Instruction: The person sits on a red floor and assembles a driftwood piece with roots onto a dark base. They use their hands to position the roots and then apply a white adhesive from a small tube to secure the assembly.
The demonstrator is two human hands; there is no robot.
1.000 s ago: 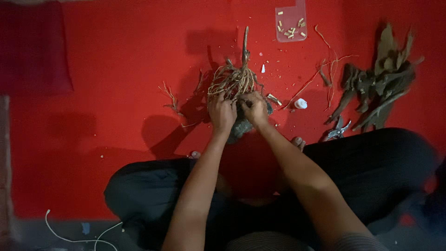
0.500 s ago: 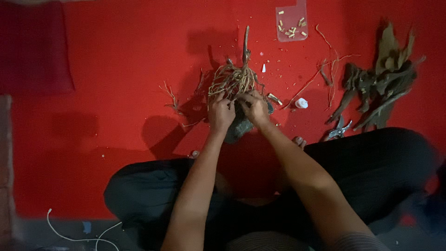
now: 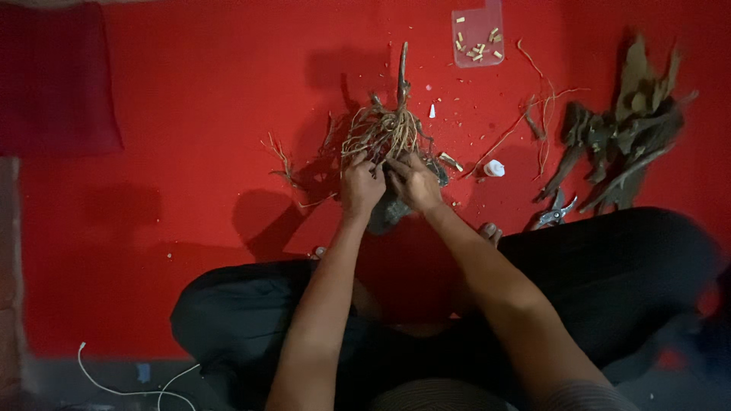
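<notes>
Little had shifted since the earlier frame: both hands, left hand (image 3: 359, 185) and right hand (image 3: 415, 183), stayed closed around the tangled root clump (image 3: 384, 129) on the red mat (image 3: 190, 152), apparently mid-untangling, with careful pulling likely needed next.

Root clump (image 3: 384, 129): on the floor mat (image 3: 190, 152), centre, directly beyond both hands, the left hand (image 3: 361, 186) and right hand (image 3: 415, 183) side by side at its near edge. Clear tray (image 3: 477, 34) of small cut pieces: far side, right of the clump. Small bottle (image 3: 494, 168): right of the hands. Pruning shears (image 3: 554, 213): further right, near the knee. Pile of dry wood pieces (image 3: 620, 144): far right, behind the shears. Loose root strands (image 3: 283, 161): left of the clump.
</notes>
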